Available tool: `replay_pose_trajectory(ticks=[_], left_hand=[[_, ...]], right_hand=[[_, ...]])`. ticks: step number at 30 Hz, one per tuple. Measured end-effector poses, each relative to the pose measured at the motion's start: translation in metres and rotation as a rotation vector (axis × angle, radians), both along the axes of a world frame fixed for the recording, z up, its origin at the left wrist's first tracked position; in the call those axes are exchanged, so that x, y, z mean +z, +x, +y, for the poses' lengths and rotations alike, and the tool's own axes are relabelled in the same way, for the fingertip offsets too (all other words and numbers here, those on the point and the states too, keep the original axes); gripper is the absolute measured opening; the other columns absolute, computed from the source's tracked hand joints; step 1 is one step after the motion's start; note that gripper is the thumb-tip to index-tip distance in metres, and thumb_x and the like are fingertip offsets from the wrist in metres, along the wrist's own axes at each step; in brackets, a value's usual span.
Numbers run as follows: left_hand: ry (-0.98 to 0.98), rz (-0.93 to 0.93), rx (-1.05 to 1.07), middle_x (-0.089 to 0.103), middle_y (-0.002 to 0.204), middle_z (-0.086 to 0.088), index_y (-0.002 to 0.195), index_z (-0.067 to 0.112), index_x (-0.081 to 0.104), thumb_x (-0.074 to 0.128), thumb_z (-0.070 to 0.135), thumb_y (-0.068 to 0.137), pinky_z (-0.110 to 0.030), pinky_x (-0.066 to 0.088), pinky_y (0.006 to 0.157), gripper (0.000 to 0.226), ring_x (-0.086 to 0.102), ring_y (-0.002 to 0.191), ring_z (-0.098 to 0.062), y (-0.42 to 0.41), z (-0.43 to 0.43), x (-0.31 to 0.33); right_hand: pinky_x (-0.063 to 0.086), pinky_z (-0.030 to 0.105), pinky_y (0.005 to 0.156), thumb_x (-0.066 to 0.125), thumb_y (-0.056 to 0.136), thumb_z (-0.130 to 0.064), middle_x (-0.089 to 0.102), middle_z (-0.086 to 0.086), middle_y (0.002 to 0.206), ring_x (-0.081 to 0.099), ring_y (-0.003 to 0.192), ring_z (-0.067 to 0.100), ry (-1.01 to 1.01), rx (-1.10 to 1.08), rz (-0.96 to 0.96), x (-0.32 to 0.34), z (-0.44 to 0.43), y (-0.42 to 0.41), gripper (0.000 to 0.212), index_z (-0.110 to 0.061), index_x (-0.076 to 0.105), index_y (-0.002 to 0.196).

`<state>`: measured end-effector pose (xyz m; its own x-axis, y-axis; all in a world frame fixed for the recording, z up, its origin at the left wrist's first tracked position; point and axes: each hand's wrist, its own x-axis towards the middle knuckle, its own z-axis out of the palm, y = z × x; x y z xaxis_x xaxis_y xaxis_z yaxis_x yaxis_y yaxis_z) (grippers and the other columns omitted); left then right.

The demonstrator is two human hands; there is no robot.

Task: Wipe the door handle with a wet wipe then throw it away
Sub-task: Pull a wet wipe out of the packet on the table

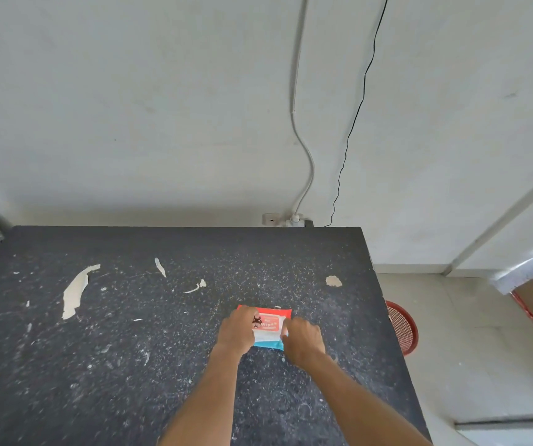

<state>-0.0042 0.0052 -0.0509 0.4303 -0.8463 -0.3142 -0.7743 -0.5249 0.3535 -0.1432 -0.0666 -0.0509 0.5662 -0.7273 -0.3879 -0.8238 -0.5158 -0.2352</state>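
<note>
2 hands, left hand and right hand, grip 1 wipes pack.

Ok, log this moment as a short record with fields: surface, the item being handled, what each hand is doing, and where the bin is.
surface: worn black table with chipped pale patches
item: red, white and blue wet wipe pack, lying flat on the table
left hand: resting on the pack's left side, holding it down
right hand: fingers at the pack's right edge
bin: red mesh plastic basket on the floor, right of the table
door handle: not in view
</note>
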Motion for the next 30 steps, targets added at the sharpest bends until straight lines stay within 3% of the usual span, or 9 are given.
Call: replay_pose_trajectory(ticks=[7, 12, 17, 22, 24, 28, 30], left_hand=[[-0.012, -0.005, -0.015, 0.06, 0.13, -0.003, 0.134, 0.017, 0.052, 0.052, 0.011, 0.094, -0.035, 0.05, 0.093, 0.04, 0.059, 0.115, -0.021, 0.002, 0.0, 0.0], [-0.046, 0.012, 0.006, 0.062, 0.125, -0.004, 0.128, 0.018, 0.055, 0.046, 0.014, 0.097, -0.036, 0.051, 0.092, 0.033, 0.06, 0.112, -0.021, 0.001, -0.002, 0.005], [-0.061, 0.009, 0.02, 0.063, 0.122, -0.003, 0.124, 0.015, 0.057, 0.045, 0.016, 0.098, -0.034, 0.051, 0.093, 0.028, 0.06, 0.11, -0.019, 0.0, -0.004, 0.01], [-0.035, 0.005, 0.015, 0.062, 0.122, -0.003, 0.127, 0.017, 0.056, 0.048, 0.013, 0.097, -0.033, 0.053, 0.092, 0.032, 0.061, 0.109, -0.018, -0.002, -0.005, 0.012], [-0.015, -0.002, 0.008, 0.061, 0.124, -0.004, 0.13, 0.018, 0.056, 0.049, 0.011, 0.096, -0.034, 0.053, 0.09, 0.035, 0.061, 0.108, -0.019, -0.004, -0.005, 0.012], [0.018, -0.029, 0.002, 0.058, 0.13, -0.004, 0.133, 0.018, 0.054, 0.058, 0.012, 0.091, -0.035, 0.051, 0.096, 0.043, 0.058, 0.116, -0.02, -0.008, -0.005, 0.01], [0.03, -0.05, -0.01, 0.056, 0.131, -0.003, 0.133, 0.018, 0.054, 0.06, 0.012, 0.089, -0.035, 0.046, 0.101, 0.045, 0.055, 0.119, -0.02, -0.011, -0.003, 0.008]], right_hand=[[0.05, 0.035, 0.095, 0.055, 0.094, -0.017, 0.063, 0.005, 0.119, 0.064, 0.1, 0.019, 0.0, -0.05, -0.051, 0.001, 0.0, 0.0, 0.03, -0.014, 0.059, 0.123], [0.055, 0.033, 0.087, 0.057, 0.09, -0.022, 0.07, 0.003, 0.107, 0.066, 0.087, 0.018, 0.018, -0.142, -0.073, 0.005, -0.001, 0.001, 0.027, -0.013, 0.064, 0.115], [0.058, 0.026, 0.065, 0.065, 0.083, -0.017, 0.071, 0.006, 0.089, 0.067, 0.073, 0.018, 0.076, -0.319, -0.12, 0.014, -0.004, 0.0, 0.017, -0.008, 0.069, 0.097], [0.034, 0.014, 0.038, 0.064, 0.083, -0.013, 0.055, 0.0, 0.062, 0.046, 0.049, 0.005, 0.099, -0.513, -0.257, 0.016, -0.015, -0.009, 0.011, -0.004, 0.065, 0.077], [0.03, 0.014, 0.039, 0.065, 0.084, -0.014, 0.054, 0.0, 0.061, 0.043, 0.048, 0.005, 0.093, -0.604, -0.333, 0.017, -0.02, -0.013, 0.012, -0.005, 0.063, 0.076], [0.043, 0.022, 0.046, 0.069, 0.084, -0.015, 0.06, 0.005, 0.063, 0.049, 0.05, 0.01, 0.07, -0.83, -0.445, 0.018, -0.03, -0.015, 0.014, -0.002, 0.065, 0.079], [0.041, 0.021, 0.046, 0.067, 0.085, -0.012, 0.062, 0.007, 0.067, 0.051, 0.052, 0.011, 0.064, -0.94, -0.509, 0.021, -0.033, -0.014, 0.011, -0.001, 0.064, 0.082]])
